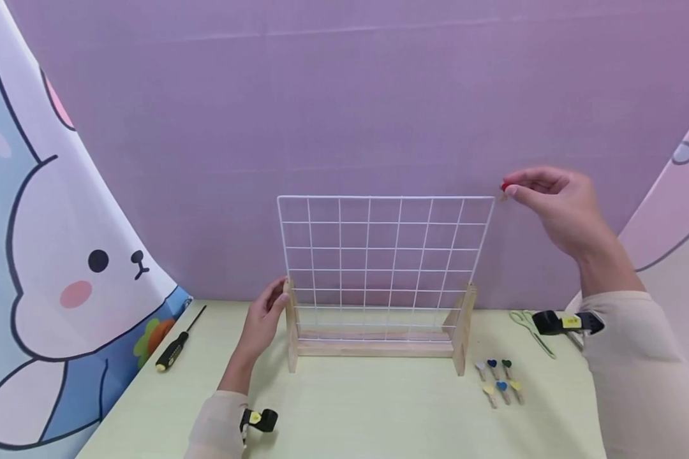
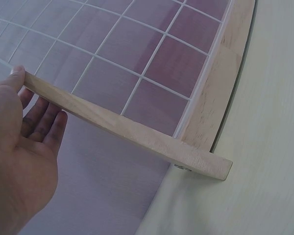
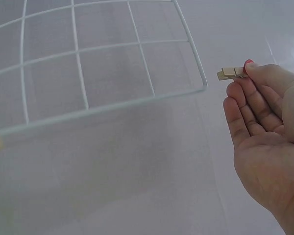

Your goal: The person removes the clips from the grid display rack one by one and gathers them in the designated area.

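A white wire grid panel [image 1: 369,248] stands upright in a pale wooden stand [image 1: 373,349] on the table. My left hand [image 1: 262,317] pinches the top of the stand's left post [image 2: 108,115] between thumb and fingers. Beside the grid's upper right corner, my right hand [image 1: 563,201] holds a small wooden clothespin [image 3: 230,73] with a red top. Thumb and fingertips grip its red end, and its wooden tip points toward the grid, a short gap away. Several more clothespins with coloured hearts [image 1: 502,386] lie in two rows right of the stand.
A black and yellow screwdriver [image 1: 175,350] lies at the table's left side. Green-handled scissors [image 1: 531,328] rest at the back right, partly behind the right wrist's black strap. Purple cloth [image 1: 379,95] hangs behind the table [image 1: 373,414], with a cartoon-printed cloth [image 1: 69,223] at left.
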`<state>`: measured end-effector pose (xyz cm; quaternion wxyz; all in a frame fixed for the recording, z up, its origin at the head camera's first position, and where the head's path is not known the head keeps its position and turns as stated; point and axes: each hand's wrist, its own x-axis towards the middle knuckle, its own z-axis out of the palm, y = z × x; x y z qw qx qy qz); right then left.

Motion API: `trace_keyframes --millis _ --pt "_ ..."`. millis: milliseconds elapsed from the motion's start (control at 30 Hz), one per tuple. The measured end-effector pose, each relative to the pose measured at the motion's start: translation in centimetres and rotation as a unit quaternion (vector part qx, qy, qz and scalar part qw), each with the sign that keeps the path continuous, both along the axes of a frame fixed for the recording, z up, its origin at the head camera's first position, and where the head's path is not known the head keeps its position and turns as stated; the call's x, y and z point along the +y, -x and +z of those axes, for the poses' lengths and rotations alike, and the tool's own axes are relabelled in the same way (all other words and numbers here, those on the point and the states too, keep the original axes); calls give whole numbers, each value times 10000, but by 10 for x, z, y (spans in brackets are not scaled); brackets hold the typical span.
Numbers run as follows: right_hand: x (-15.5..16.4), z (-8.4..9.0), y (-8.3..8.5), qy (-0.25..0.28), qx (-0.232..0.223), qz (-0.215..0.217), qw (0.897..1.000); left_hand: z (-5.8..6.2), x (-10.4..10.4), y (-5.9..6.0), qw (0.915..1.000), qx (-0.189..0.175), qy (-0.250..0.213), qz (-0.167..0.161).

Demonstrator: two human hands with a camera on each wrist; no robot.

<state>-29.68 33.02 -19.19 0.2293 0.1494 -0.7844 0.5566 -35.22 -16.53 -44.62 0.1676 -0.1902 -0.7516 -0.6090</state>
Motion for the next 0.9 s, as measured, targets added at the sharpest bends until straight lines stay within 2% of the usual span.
trace_keyframes --millis 200,333,633,900 --pt "15 -14 -15 -767 -231 -474 9957 2 0 -2 10000 65 7 -12" --pt "25 -26 -20 -996 -286 -556 9931 2 0 -3 9999 101 0 -41" --pt "44 -58 -33 -1364 -798 -775 9844 3 -1 -5 10000 75 -16 -37" --pt "55 -91 -43 -1440 -1008 -694 9820 5 -1 -6 9999 53 -77 -80"
